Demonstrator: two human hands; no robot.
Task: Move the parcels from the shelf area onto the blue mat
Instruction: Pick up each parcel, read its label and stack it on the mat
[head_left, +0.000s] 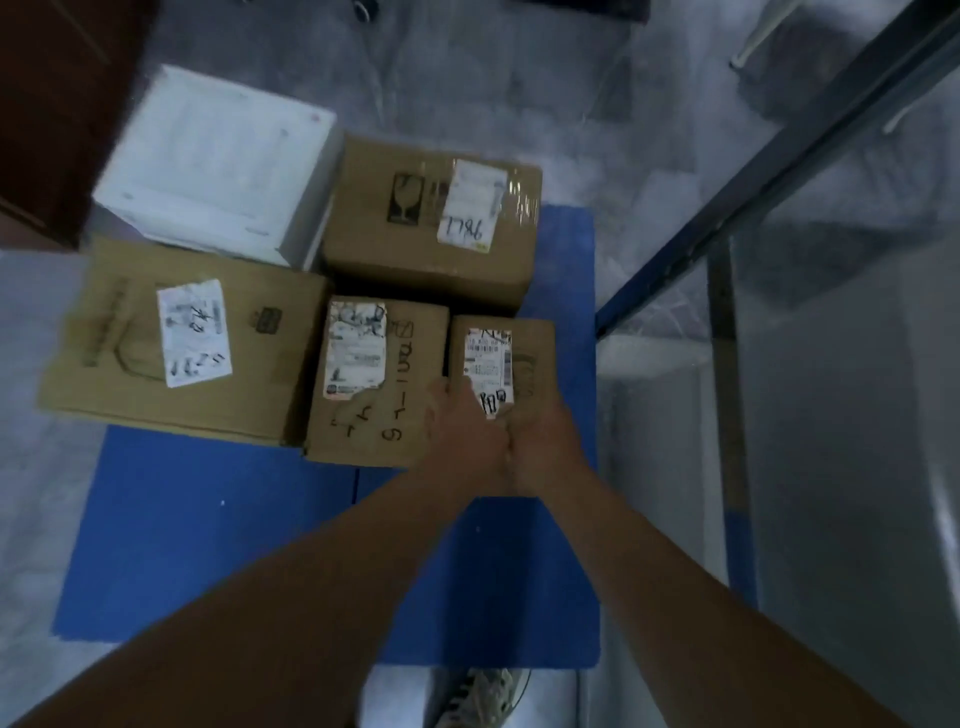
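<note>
Both my hands hold a small brown parcel (530, 353) with a white label at the right side of the blue mat (208, 530). My left hand (462, 436) grips its near left edge and my right hand (545, 441) its near right corner. To its left a medium cardboard box (415, 395) with black handwriting touches it. A large brown box (171, 338) lies at the mat's left. Behind stand a brown box (415, 218) with a fragile mark and a white box (218, 161).
A blue metal shelf frame (753, 171) runs diagonally along the right, with a grey upright post (724, 389) beside the mat. A dark wooden cabinet (57, 104) fills the top left corner. My shoe (478, 696) stands at the mat's near edge on the grey floor.
</note>
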